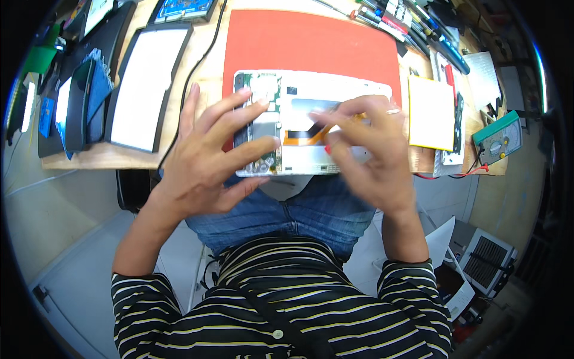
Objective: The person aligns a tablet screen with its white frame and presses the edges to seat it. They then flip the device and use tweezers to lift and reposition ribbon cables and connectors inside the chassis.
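An opened tablet (pixel 311 164) with its back off lies at the table's front edge, partly over a red mat (pixel 311 39). A green circuit board (pixel 276 90) runs down its left part, and an orange-and-black flex cable (pixel 293 142) crosses its middle. My left hand (pixel 209 152) spreads its fingers over the tablet's left end, fingertips at the board. My right hand (pixel 376 149) is over the right half, thumb and fingers drawn together above the flex cable. Motion blurs its fingertips; a small red bit shows by the thumb, and what they hold is unclear.
Left stand a white panel in a black frame (pixel 146 87), a dark phone (pixel 81 107) and a black cable (pixel 191 75). Pens and tools (pixel 412 27) crowd the back right. A yellow-edged white pad (pixel 431 113) and a green multimeter (pixel 499 143) lie right.
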Motion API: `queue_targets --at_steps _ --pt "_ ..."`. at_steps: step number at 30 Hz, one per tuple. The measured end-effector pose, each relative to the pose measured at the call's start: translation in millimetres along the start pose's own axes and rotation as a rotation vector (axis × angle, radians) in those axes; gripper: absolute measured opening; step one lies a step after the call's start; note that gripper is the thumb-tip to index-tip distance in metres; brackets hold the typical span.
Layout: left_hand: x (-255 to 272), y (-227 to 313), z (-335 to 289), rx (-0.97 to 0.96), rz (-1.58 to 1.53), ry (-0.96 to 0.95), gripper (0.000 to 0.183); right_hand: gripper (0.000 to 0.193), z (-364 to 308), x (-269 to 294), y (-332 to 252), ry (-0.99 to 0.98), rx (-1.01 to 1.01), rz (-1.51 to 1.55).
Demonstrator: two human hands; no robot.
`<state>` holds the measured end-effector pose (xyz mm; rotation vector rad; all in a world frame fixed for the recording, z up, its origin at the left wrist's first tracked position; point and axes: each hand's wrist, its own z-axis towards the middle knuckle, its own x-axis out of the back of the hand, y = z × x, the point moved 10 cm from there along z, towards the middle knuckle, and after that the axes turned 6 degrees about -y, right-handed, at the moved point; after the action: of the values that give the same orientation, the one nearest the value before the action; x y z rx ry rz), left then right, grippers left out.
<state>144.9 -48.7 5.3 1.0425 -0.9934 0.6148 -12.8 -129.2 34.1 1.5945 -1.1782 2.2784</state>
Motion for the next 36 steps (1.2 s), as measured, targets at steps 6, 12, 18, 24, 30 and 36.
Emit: queue_targets --at_steps 6,12,18,24,30,36 --pt "0 2 0 -0.009 0.028 0.034 0.056 0.040 -24 36 33 0.123 -0.147 -0.313" --pt "4 7 3 0.014 0.054 0.019 0.051 0.035 -7 16 18 0.051 -0.066 -0.358" --pt "2 10 3 0.017 0.081 0.039 0.051 0.032 0 15 20 0.007 -0.037 -0.319" --pt "0 10 3 0.018 0.107 0.046 0.055 0.037 0 20 35 0.065 -0.063 -0.093" --pt "3 11 5 0.003 0.097 0.052 0.074 0.037 1 15 4 0.086 0.072 -0.289" --pt "4 13 6 0.010 0.059 0.067 0.075 0.030 25 -11 -13 -0.004 0.110 -0.366"
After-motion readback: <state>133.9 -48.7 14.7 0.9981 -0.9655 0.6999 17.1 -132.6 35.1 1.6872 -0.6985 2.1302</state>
